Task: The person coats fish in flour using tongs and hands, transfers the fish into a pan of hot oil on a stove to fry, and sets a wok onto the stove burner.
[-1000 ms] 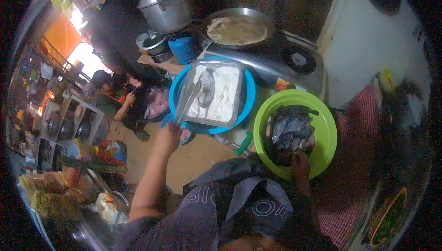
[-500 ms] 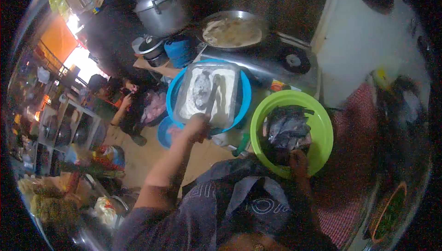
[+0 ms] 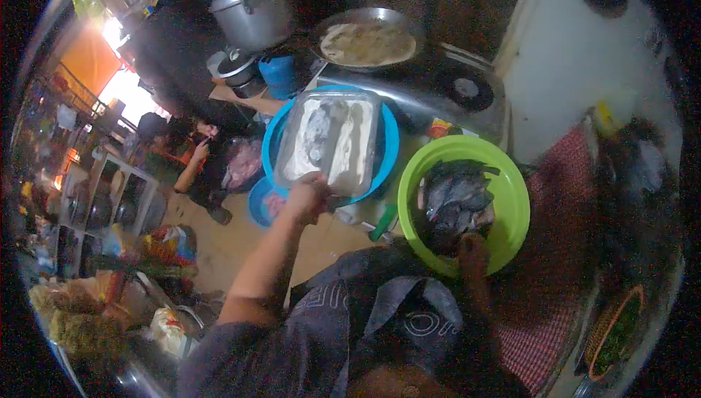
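Observation:
A clear rectangular container [image 3: 372,113] of white flour [image 3: 358,142] rests on a blue basin. One flour-dusted fish [image 3: 318,135] lies in it. My left hand [image 3: 309,197] is closed at the container's near edge, apparently on the tail of a second, greyish fish beside the first; blur leaves this uncertain. To the right, a lime-green basin [image 3: 517,212] holds several dark fish [image 3: 456,197]. Inside its near rim, my right hand [image 3: 473,252] has its fingers bent together against the pile. What they grip is too dark to make out.
Beyond the containers stands a gas stove [image 3: 409,91] with a wide pan [image 3: 369,39] and a bare burner [image 3: 469,91]. A large pot [image 3: 252,14] is at back left. A person [image 3: 191,157] sits at left near a small blue basin [image 3: 259,204]. A red checked cloth [image 3: 558,193] hangs at right.
My left hand has shifted slightly down and left, and the greyish strip in the flour lies flatter. The right hand stays at the green basin, and the view has tilted slightly.

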{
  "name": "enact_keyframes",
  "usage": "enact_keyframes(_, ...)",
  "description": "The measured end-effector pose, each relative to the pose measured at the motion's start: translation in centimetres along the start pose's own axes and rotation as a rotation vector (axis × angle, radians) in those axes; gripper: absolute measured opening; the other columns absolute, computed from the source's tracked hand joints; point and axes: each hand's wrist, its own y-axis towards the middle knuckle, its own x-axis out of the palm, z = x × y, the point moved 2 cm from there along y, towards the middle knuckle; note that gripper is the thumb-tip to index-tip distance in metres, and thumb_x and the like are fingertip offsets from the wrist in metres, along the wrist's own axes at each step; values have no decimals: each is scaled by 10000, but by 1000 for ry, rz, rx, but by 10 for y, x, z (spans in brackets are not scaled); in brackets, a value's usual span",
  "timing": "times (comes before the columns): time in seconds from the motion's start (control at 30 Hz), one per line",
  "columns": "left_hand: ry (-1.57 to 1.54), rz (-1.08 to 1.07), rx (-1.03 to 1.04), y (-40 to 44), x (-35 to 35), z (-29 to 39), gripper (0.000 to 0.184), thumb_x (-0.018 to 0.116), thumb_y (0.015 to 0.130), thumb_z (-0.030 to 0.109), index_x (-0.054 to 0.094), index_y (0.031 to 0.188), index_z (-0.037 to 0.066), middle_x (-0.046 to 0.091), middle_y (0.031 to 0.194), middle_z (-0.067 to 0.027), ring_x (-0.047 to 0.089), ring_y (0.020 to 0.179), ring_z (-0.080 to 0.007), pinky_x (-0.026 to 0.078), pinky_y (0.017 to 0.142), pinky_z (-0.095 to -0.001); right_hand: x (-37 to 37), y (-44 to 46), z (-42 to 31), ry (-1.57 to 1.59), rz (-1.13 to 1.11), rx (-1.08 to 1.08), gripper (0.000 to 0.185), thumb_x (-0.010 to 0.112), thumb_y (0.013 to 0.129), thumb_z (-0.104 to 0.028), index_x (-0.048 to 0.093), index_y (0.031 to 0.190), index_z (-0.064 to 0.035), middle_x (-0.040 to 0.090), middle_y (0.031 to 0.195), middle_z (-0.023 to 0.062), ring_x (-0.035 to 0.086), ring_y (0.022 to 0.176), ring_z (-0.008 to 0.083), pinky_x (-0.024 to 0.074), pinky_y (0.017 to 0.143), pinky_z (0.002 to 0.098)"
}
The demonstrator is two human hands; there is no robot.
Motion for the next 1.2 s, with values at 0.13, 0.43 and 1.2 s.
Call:
enact_keyframes(0.13,914,302,356,-13,-58,-19,240,578,906,212,570,1093,60,672,820,-199,652,720,-386,510,625,-461,-6,6,-4,104,13,-212,144,625,884,-164,620,984,-60,638,947,145,634,871,320,501,790,402)
enact_keyframes(0.43,537,222,201,-79,-69,6,372,641,860,225,529,1144,13,638,1063,-228,602,957,-435,505,782,-497,-1,13,1,129,-66,-138,126,616,865,-130,613,945,-33,633,926,150,634,874,316,497,799,399)
enact_keyframes(1.2,1264,292,350,-50,-29,-21,357,589,822,103,499,1145,-19,614,1034,-313,568,1039,-467,406,981,-551,-19,11,-23,228,-44,-159,122,597,881,-155,605,914,-38,627,876,135,628,818,297,488,755,399)
